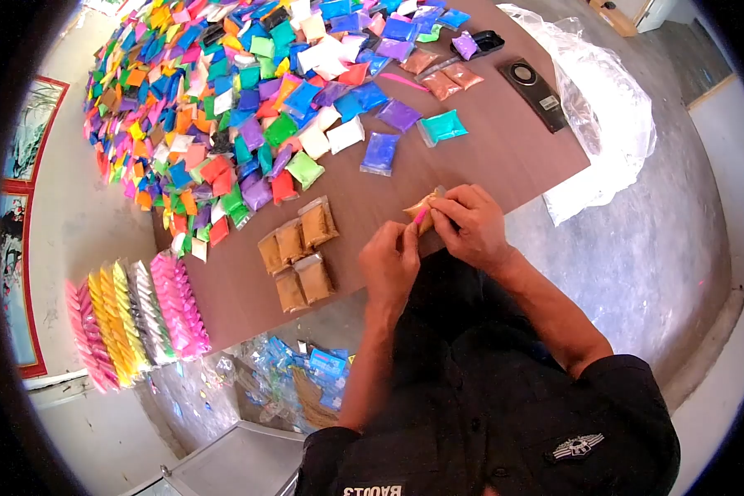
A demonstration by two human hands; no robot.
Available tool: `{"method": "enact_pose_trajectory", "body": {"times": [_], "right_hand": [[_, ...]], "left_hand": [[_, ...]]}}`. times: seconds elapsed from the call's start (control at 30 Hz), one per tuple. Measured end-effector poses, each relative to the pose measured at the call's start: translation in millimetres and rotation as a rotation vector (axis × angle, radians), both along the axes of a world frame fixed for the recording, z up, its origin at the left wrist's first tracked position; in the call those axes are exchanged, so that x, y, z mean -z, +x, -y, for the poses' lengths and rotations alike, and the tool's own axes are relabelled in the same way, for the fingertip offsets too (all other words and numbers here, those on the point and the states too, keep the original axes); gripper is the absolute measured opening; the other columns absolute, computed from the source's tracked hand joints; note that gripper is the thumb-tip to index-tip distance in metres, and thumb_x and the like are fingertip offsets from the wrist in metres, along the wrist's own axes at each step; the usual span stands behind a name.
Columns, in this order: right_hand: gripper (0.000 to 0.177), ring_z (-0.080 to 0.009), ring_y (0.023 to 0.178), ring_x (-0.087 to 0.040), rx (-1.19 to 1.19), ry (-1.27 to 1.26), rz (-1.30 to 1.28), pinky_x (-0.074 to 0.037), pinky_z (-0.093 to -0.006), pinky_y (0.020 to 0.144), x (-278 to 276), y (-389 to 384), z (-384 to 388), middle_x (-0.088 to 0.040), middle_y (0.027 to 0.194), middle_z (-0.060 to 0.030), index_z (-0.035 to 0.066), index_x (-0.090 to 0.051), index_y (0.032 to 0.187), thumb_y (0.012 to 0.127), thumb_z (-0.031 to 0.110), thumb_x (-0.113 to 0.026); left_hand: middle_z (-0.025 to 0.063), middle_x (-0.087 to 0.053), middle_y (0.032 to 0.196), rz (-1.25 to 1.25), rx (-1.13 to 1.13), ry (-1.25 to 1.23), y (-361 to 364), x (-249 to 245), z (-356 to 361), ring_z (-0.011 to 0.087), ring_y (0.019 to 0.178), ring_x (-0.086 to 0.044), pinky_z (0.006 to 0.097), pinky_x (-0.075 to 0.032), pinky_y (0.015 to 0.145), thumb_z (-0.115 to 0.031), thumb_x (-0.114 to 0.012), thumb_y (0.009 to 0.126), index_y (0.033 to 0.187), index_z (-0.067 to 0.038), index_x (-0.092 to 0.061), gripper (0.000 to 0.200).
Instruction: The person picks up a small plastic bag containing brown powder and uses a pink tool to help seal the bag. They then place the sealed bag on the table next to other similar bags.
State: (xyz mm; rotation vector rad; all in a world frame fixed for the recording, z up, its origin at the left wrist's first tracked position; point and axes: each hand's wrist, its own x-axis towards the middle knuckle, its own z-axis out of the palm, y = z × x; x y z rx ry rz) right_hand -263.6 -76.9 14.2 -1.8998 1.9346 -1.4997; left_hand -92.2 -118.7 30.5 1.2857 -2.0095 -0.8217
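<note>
Near the table's front edge, both hands are closed around a small clear packet of brown filling (420, 204). A narrow pink strip (422, 217) shows against it, between the fingertips. My left hand (391, 260) pinches the lower left side, thumb beside the strip's lower end. My right hand (469, 225) grips the packet from the right, with thumb and fingertips at the strip's upper end. Parts of the packet are hidden behind the fingers. Left of my hands, several similar brown packets (289, 240) lie in two rows on the table.
A big heap of multicoloured packets (248, 107) covers the far left of the brown table (488, 157). Bundles of pink, yellow and white twisted packs (140, 314) sit at the left corner. A black device (533, 93) lies right, near clear plastic sheeting (595, 99).
</note>
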Motion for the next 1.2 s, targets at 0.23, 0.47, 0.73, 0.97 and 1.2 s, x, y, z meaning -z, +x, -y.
{"method": "enact_pose_trajectory", "body": {"times": [0.23,0.47,0.73,0.97,1.2], "right_hand": [[0.01,-0.0297,0.077,-0.061,0.018,-0.015,-0.013,-0.051,-0.0418,0.07,1,1,3,-0.062,0.082,-0.008,0.007,-0.074,0.092,0.082,0.009,-0.076],[0.009,-0.0307,0.078,-0.063,0.012,0.016,-0.008,-0.053,-0.0407,0.07,-4,-1,2,-0.065,0.086,-0.009,0.005,-0.073,0.091,0.082,0.005,-0.074],[0.006,-0.0303,0.079,-0.062,0.027,0.014,-0.008,-0.052,-0.0423,0.072,0,-1,4,-0.064,0.084,-0.0088,0.006,-0.073,0.089,0.083,0.009,-0.073],[0.01,-0.03,0.077,-0.063,0.02,-0.021,0.012,-0.052,-0.0409,0.068,2,-2,3,-0.066,0.084,-0.0087,0.005,-0.075,0.09,0.081,0.004,-0.075],[0.01,-0.0292,0.077,-0.063,0.013,-0.03,0.012,-0.053,-0.041,0.067,1,-1,5,-0.066,0.085,-0.0081,0.006,-0.075,0.091,0.082,0.004,-0.076]], "left_hand": [[0.0172,-0.067,0.076,0.059,-0.076,-0.069,3,-6,26,0.0311,0.064,-0.066,0.0401,-0.05,0.06,-0.015,-0.072,0.096,0.088,-0.001,-0.068,0.017],[0.0173,-0.066,0.074,-0.047,-0.031,0.028,4,-17,-10,0.0299,0.064,-0.066,0.0403,-0.049,0.06,-0.015,-0.072,0.096,0.087,0.0,-0.067,0.018],[0.0192,-0.067,0.077,0.127,-0.058,-0.13,-6,-3,30,0.0356,0.067,-0.066,0.0434,-0.048,0.06,-0.018,-0.071,0.097,0.085,0.0,-0.065,0.022],[0.019,-0.067,0.076,-0.034,0.009,-0.035,-1,-18,8,0.0341,0.065,-0.066,0.0415,-0.05,0.06,-0.018,-0.071,0.096,0.087,0.0,-0.067,0.02],[0.0183,-0.067,0.075,0.071,-0.003,-0.064,0,-12,14,0.035,0.065,-0.065,0.0423,-0.049,0.061,-0.018,-0.071,0.097,0.087,0.001,-0.067,0.021]]}}
